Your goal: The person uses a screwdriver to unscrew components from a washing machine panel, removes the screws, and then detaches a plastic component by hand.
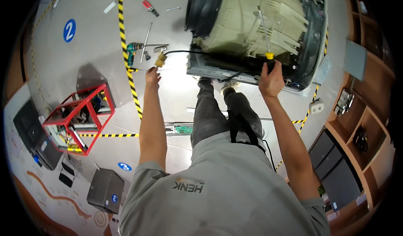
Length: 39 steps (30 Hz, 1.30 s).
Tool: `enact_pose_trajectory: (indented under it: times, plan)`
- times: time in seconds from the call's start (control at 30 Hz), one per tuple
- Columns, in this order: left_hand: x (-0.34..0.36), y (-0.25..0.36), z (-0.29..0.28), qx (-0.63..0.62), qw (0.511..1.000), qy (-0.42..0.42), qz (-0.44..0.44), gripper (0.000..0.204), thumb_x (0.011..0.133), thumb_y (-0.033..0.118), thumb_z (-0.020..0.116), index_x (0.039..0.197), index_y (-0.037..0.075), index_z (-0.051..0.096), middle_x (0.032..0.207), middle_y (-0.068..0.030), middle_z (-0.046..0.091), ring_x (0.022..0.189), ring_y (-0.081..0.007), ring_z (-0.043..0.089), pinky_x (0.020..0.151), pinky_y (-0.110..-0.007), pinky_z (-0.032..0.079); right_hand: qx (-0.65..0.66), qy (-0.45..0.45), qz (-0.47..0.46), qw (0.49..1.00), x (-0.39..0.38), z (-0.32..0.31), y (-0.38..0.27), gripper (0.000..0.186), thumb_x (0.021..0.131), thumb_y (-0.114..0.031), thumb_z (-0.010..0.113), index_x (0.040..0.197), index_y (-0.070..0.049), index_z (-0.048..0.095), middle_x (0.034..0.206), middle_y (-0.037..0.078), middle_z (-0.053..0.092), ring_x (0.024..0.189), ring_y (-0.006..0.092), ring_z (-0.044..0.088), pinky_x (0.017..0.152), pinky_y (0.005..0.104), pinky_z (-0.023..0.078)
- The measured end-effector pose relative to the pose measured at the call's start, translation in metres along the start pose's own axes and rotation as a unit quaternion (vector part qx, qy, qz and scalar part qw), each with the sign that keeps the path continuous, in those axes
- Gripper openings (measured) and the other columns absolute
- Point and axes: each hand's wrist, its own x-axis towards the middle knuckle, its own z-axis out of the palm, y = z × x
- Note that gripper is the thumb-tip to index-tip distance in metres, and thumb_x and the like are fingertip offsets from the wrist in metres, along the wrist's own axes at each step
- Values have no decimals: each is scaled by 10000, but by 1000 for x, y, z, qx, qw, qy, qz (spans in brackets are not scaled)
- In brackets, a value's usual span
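Note:
In front of me lies an opened appliance with a large cream plastic tub (239, 24) and a black round rim, which looks like a washing machine. My right hand (271, 80) is closed around the black and yellow handle of a screwdriver (265, 32). Its long shaft points away from me, over the tub. My left hand (152, 77) is stretched to the left, fingers pinched at a small yellowish-brown block (160, 60). A black cable (178, 51) runs between this block and the machine. What the block is, I cannot make out.
Left of the machine lie a green and black power drill (132, 53), a long metal rod (147, 38), a red-handled tool (150, 7) and a small wrench. A red-framed box (79, 118) stands at left. Open wooden shelves (369, 131) are at right. Yellow-black tape marks the floor.

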Motion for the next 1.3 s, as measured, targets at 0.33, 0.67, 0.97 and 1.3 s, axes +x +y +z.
enact_pose_trajectory:
  times: [0.33, 0.67, 0.97, 1.3]
  plan:
    - [32, -2, 7, 216, 941, 79, 246, 555, 864, 237, 697, 1335, 0, 523, 1101, -154, 590, 965, -249, 578, 812, -360, 488, 71, 38, -23, 996, -1, -4, 4, 288, 849, -228, 684, 1043, -60, 552, 892, 159, 618, 784, 386, 631, 662, 465, 508]
    - [-219, 81, 82, 137, 855, 139, 481, 376, 968, 161, 630, 1262, -41, 508, 1235, -197, 504, 1101, -297, 535, 879, -385, 480, 271, 54, 13, 961, -3, -51, 17, 334, 903, -148, 672, 1148, 21, 522, 1007, 227, 575, 932, 444, 570, 766, 471, 479]
    - [-360, 84, 228, 276, 680, 19, 679, 332, 916, 150, 664, 1194, 9, 548, 1310, -241, 491, 1264, -403, 422, 1053, -498, 313, 313, 1, 171, 934, -52, -140, 146, 343, 928, -162, 654, 1184, 5, 500, 1014, 241, 626, 917, 432, 629, 780, 448, 507]
    - [-448, -31, 454, 379, 675, -63, 630, 596, 904, 305, 688, 1340, -42, 475, 1349, -265, 467, 1265, -442, 420, 1071, -484, 343, 348, -45, 264, 899, -48, -145, 386, 281, 969, -151, 611, 1144, 35, 496, 901, 204, 585, 795, 309, 573, 753, 394, 472]
